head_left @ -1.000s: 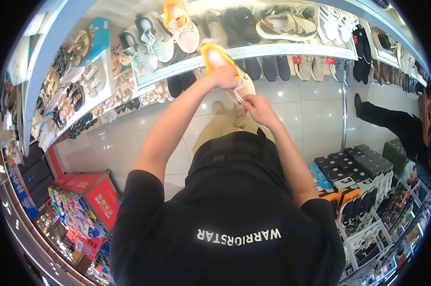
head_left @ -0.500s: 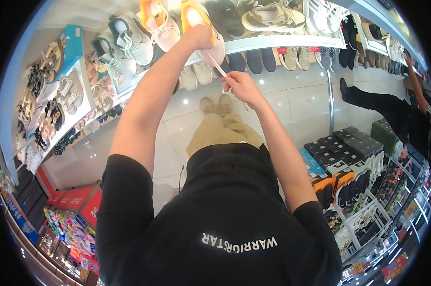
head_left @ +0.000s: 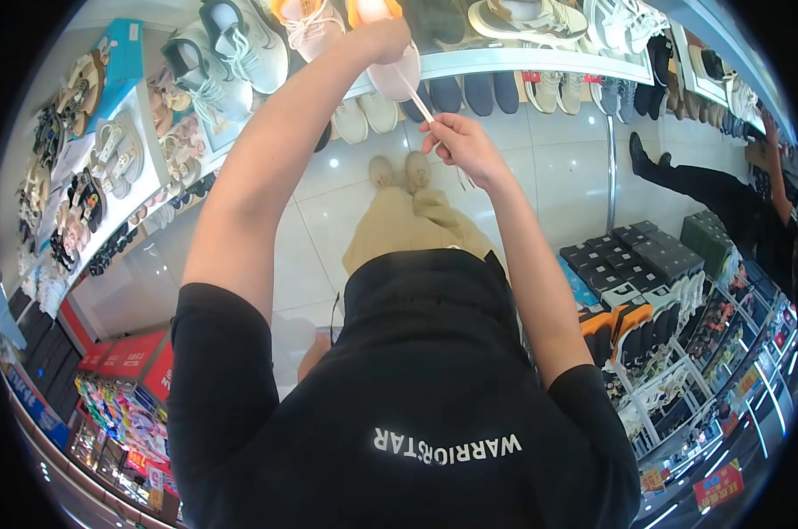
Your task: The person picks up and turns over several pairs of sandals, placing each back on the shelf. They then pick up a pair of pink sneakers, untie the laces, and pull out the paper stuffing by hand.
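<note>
On the edge of the display shelf, a pink shoe (head_left: 395,78) with an orange lining stands toe toward me. My left hand (head_left: 385,40) is closed over its lacing area, with the fingertips mostly hidden. Long white laces (head_left: 417,99) run from the shoe, pulled taut, to my right hand (head_left: 466,148). That hand pinches them between thumb and fingers, and the loose ends hang below it. A matching pink shoe (head_left: 315,33) with orange lining sits just left of it.
The white shelf (head_left: 522,63) holds more sneakers, with slip-ons (head_left: 474,95) on a lower level. Sandals (head_left: 117,159) stand at the left. Black shoe boxes (head_left: 628,256) are stacked at the right, near a metal post (head_left: 611,176). Another person (head_left: 725,189) is at the far right.
The view has shifted slightly, so the shelf sits higher in it. Both hands are still at the pink shoe and its laces, and the right hand's hold looks much the same.
</note>
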The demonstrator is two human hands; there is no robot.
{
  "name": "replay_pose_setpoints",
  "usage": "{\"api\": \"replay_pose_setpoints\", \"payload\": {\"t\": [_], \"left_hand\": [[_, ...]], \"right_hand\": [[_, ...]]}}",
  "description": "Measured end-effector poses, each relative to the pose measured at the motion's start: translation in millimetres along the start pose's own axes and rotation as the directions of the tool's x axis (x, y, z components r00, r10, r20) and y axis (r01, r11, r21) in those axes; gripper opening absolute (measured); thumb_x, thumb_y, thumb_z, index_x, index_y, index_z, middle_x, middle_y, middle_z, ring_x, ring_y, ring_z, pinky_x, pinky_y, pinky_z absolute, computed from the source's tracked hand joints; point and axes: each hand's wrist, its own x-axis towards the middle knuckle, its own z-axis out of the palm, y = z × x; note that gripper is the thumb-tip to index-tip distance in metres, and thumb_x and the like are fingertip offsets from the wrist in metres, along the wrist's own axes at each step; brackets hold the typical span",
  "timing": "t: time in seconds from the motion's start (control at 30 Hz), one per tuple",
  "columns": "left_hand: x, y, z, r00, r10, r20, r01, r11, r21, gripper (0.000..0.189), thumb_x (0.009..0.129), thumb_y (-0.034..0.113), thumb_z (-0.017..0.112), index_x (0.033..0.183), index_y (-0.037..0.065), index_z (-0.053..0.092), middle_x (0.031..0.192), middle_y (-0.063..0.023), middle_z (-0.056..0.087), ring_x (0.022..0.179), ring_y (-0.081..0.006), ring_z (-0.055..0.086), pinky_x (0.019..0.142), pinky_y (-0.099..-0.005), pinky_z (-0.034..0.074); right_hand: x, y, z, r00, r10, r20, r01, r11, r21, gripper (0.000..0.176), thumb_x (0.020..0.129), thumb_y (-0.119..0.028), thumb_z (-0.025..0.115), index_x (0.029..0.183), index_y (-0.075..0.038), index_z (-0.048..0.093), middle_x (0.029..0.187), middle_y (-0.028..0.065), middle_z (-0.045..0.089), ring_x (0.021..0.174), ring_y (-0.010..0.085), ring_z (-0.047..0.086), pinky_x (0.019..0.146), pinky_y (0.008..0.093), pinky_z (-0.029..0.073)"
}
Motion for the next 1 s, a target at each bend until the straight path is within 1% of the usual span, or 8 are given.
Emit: {"api": "replay_pose_setpoints", "payload": {"t": [0.07,0.2,0.27,0.3,0.4,0.47,0.57,1.0], "left_hand": [[-1,2,-2,0.930,-0.203,-0.307,0.169,0.976,-0.134,0.030,0.086,0.022,0.057,0.104,0.004,0.073,0.095,-0.0143,0.074,0.094,-0.0337,0.070,0.078,-0.0468,0.054],[-38,23,-41,0.873,-0.449,-0.192,0.335,0.837,-0.432,0.043,0.088,0.024,0.064,0.120,-0.004,0.059,0.125,-0.0291,0.056,0.116,-0.0407,0.057,0.094,-0.0464,0.049],[-41,10,-18,0.519,-0.197,-0.832,-0.002,0.973,-0.231,0.030,0.091,0.024,0.055,0.096,-0.002,0.069,0.107,-0.0258,0.067,0.095,-0.0375,0.067,0.080,-0.0466,0.052],[-51,10,-13,0.521,-0.195,-0.831,0.003,0.974,-0.226,0.030,0.091,0.024,0.055,0.096,-0.002,0.069,0.107,-0.0258,0.067,0.095,-0.0375,0.067,0.080,-0.0466,0.052],[-73,16,10,0.587,-0.491,-0.644,0.009,0.799,-0.602,0.033,0.088,0.025,0.061,0.109,0.002,0.071,0.092,-0.0167,0.073,0.088,-0.0307,0.072,0.076,-0.0425,0.056],[-72,10,40,0.831,-0.547,-0.099,0.133,0.368,-0.920,0.038,0.092,0.026,0.064,0.114,-0.005,0.065,0.101,-0.0152,0.072,0.091,-0.0234,0.071,0.076,-0.0353,0.057],[-73,28,51,0.884,-0.466,0.042,-0.021,-0.130,-0.991,0.039,0.095,0.028,0.062,0.117,-0.005,0.063,0.098,-0.0116,0.072,0.090,-0.0207,0.071,0.078,-0.0330,0.056],[-68,23,55,0.899,-0.432,0.076,-0.054,-0.281,-0.958,0.027,0.099,0.012,0.055,0.117,-0.008,0.059,0.108,-0.0150,0.068,0.095,-0.0230,0.068,0.087,-0.0370,0.058]], "right_hand": [[0,-3,3,1.000,0.005,-0.019,-0.005,1.000,0.009,0.023,0.103,-0.020,0.047,0.108,-0.004,0.063,0.080,0.0000,0.064,0.063,0.0042,0.043,0.058,0.0211,0.038],[0,1,3,0.999,-0.004,-0.032,0.005,0.999,0.033,0.023,0.103,-0.020,0.047,0.108,-0.004,0.064,0.080,0.0003,0.065,0.065,0.0043,0.044,0.059,0.0211,0.039],[1,-1,6,0.997,-0.029,-0.067,0.034,0.997,0.070,0.024,0.101,-0.017,0.049,0.108,0.000,0.065,0.082,0.0067,0.069,0.063,0.0068,0.046,0.059,0.0226,0.040],[1,-2,7,0.998,-0.032,-0.063,0.037,0.997,0.075,0.024,0.101,-0.017,0.049,0.108,0.000,0.065,0.082,0.0067,0.069,0.063,0.0068,0.046,0.059,0.0226,0.040],[0,-4,8,0.995,-0.036,-0.095,0.046,0.994,0.099,0.024,0.101,-0.016,0.048,0.108,-0.001,0.065,0.084,0.0068,0.070,0.065,0.0073,0.049,0.062,0.0233,0.042],[3,-1,8,0.994,-0.078,-0.082,0.084,0.994,0.071,0.024,0.101,-0.018,0.050,0.109,-0.001,0.065,0.086,0.0061,0.071,0.069,0.0080,0.055,0.065,0.0242,0.045],[3,-3,12,0.990,-0.117,-0.077,0.111,0.990,-0.082,0.026,0.099,-0.020,0.053,0.109,0.000,0.066,0.089,0.0071,0.073,0.076,0.0099,0.061,0.070,0.0262,0.048],[80,-30,15,0.995,-0.084,-0.051,0.076,0.986,-0.147,0.050,0.098,-0.046,0.056,0.109,0.001,0.069,0.098,0.0063,0.070,0.084,0.0126,0.057,0.074,0.0264,0.044]]}}
